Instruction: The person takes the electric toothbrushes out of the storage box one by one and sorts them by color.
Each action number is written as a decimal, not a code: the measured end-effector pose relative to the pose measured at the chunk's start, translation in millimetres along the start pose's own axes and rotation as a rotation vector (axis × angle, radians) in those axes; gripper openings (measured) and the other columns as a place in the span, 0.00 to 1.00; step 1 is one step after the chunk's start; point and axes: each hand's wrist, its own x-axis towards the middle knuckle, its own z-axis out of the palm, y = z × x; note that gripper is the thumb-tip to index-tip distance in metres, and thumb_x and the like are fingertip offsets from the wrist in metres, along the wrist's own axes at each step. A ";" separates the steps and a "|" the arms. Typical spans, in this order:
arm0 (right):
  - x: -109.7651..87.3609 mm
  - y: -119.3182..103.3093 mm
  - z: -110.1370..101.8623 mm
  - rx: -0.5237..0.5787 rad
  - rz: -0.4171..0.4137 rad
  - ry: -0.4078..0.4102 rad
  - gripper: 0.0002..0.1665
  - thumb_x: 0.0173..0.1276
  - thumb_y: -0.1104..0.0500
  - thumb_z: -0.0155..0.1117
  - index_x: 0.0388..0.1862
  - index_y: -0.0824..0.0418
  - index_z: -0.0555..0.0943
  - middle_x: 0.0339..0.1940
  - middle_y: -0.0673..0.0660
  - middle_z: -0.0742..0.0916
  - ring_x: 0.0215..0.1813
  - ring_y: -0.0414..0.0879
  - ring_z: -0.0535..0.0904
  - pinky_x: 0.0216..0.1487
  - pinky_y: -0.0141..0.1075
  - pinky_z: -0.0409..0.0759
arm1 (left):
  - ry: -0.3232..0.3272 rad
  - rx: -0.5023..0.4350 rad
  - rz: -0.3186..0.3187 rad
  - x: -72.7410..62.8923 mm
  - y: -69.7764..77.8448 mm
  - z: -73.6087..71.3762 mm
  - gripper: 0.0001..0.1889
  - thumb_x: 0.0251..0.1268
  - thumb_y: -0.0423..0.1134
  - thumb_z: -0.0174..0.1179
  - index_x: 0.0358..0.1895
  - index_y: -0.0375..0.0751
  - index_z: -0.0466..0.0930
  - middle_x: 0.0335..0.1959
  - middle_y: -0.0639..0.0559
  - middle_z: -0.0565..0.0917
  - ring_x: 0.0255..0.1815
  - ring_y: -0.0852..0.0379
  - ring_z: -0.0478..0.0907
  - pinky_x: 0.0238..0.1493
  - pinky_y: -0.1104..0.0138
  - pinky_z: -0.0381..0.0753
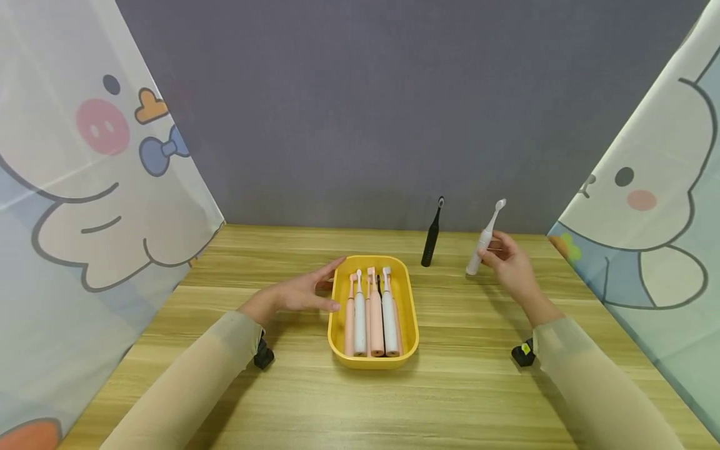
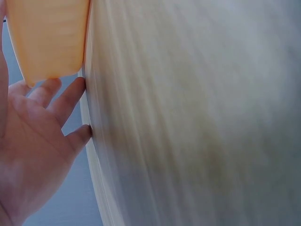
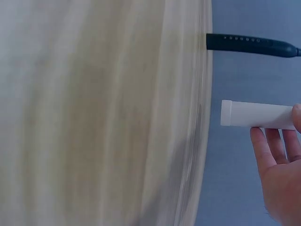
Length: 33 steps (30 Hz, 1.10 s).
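Head view: right fingers [image 1: 504,241] hold white toothbrush [image 1: 484,240].

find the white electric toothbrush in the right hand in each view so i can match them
Head: right of centre, the white electric toothbrush, brush head up, in the right hand.
Left wrist: not in it.
Right wrist: right edge, mid-height, only part of its handle showing.
Shared landmark: wood-grain tabletop, in all three views.
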 end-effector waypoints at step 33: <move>36.9 23.8 -5.3 -0.100 0.128 0.075 0.36 0.84 0.63 0.64 0.84 0.69 0.64 0.70 0.75 0.79 0.51 0.30 0.82 0.48 0.17 0.84 | 0.000 -0.014 -0.020 -0.1 -0.6 -1.1 0.66 0.64 0.64 0.77 0.92 0.71 0.33 0.94 0.46 0.45 0.91 0.35 0.53 0.85 0.28 0.56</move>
